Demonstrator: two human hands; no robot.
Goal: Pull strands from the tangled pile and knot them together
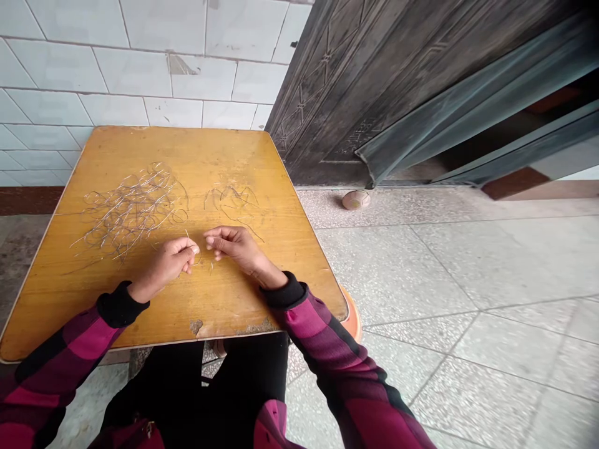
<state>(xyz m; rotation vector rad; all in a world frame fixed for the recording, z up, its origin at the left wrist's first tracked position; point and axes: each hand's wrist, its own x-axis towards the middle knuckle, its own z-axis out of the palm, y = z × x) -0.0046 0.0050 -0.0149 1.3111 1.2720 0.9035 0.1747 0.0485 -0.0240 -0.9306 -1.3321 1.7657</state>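
Observation:
My left hand (171, 262) is closed in a pinch on a thin piece of wire (187, 234), one end of which sticks up above the fingertips. A small curve of the wire shows beside the thumb. Just to the right, my right hand (238, 249) is also pinched, thumb against forefinger, apparently on a thin wire; a short bit of it shows below the fingers. Beyond my left hand lies a loose, tangled heap of wires (135, 209). A smaller group of bent wires (234, 198) lies on the tabletop beyond my right hand.
The wooden table (187, 315) has a chipped front edge and stands near a white tiled wall (131, 68). An orange stool edge (353, 315) shows at its right. A dark carved door (346, 81), a hanging curtain (412, 143) and a roundish object (356, 199) on the floor are farther right.

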